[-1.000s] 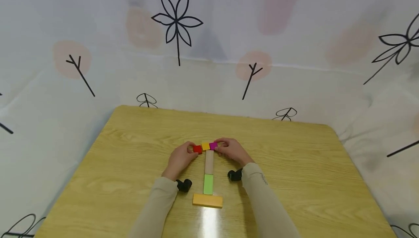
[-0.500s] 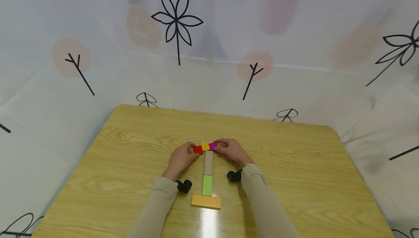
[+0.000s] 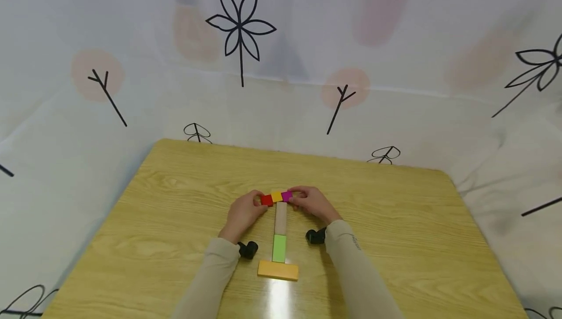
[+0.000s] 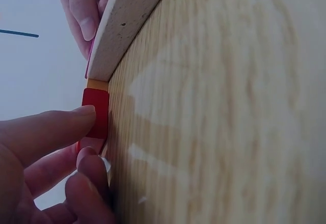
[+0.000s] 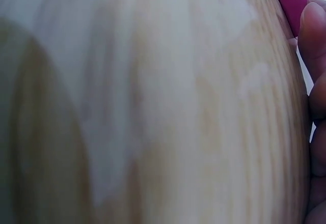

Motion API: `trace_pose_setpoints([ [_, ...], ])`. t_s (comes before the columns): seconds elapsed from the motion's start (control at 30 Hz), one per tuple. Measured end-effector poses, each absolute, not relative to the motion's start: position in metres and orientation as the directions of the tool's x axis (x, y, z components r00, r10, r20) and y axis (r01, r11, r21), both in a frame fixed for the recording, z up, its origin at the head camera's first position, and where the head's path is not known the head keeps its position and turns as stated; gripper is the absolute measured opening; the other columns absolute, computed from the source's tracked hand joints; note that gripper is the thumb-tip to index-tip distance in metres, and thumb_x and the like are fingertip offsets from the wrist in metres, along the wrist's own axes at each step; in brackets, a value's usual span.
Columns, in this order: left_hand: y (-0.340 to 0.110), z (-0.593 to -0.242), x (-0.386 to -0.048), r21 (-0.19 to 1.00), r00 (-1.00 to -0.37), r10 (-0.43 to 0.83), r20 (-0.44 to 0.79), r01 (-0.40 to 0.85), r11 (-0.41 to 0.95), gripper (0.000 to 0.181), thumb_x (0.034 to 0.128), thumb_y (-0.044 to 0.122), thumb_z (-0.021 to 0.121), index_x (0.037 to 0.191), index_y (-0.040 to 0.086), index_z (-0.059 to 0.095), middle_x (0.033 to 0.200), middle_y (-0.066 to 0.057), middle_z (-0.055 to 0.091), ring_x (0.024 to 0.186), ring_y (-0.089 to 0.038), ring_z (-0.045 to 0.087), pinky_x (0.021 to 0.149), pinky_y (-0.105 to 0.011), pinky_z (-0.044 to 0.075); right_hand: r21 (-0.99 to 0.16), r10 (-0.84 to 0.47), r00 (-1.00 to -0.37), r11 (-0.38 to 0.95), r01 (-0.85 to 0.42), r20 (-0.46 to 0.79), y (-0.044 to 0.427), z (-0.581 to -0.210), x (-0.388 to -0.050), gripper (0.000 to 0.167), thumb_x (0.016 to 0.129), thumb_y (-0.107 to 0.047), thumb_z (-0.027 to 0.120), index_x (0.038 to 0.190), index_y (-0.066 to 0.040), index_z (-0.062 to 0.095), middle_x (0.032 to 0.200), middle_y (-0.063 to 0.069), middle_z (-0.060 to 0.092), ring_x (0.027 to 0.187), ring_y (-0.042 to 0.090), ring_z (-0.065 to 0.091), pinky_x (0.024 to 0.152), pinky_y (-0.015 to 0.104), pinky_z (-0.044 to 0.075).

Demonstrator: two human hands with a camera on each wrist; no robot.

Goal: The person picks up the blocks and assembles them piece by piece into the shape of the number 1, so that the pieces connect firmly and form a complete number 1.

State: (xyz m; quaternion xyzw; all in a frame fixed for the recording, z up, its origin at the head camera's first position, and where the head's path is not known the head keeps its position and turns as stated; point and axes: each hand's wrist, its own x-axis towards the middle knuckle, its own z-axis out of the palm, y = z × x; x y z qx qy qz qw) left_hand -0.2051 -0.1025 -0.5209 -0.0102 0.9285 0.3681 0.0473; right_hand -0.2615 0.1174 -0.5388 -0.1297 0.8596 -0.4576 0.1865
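Note:
My left hand point(image 3: 244, 214) pinches a red block point(image 3: 267, 200) between thumb and fingers; the left wrist view shows the thumb on the near face of the red block point(image 4: 97, 109). To its right sits a yellow block point(image 3: 276, 196), then a magenta block point(image 3: 287, 196), which my right hand point(image 3: 313, 203) holds by its right end. In the right wrist view, the thumb lies against the magenta block point(image 5: 292, 7). Below this short row, a plain wooden block point(image 3: 281, 218) runs toward me, followed by a light green block point(image 3: 279, 248) and a wide orange block point(image 3: 278, 270) lying crosswise.
Everything lies on a wood-grain table point(image 3: 175, 182). A white patterned cloth point(image 3: 272, 114) hangs behind and at the sides. Dark wrist cameras point(image 3: 249, 250) stick out inward from both sleeves, either side of the block column.
The red block has edged slightly right toward the yellow one. Both hands keep their hold, and the rest of the blocks look much the same; the head view shifts a little.

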Motion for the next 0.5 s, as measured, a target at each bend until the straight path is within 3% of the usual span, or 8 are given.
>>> trace_pose_setpoints([
  [0.5, -0.1024, -0.5228, -0.2052, 0.662, -0.999, 0.026, -0.045, -0.01, 0.75, 0.033, 0.0796, 0.027, 0.066, 0.109, 0.015, 0.06, 0.073, 0.004, 0.057, 0.061, -0.011, 0.049, 0.059, -0.029, 0.039, -0.849, -0.402, -0.896, 0.525, -0.057, -0.188, 0.1181, -0.5393, -0.2595, 0.04, 0.083, -0.036, 0.062, 0.118, -0.018, 0.056, 0.069, 0.003, 0.063, 0.047, 0.011, 0.038, 0.046, 0.023, 0.033],
])
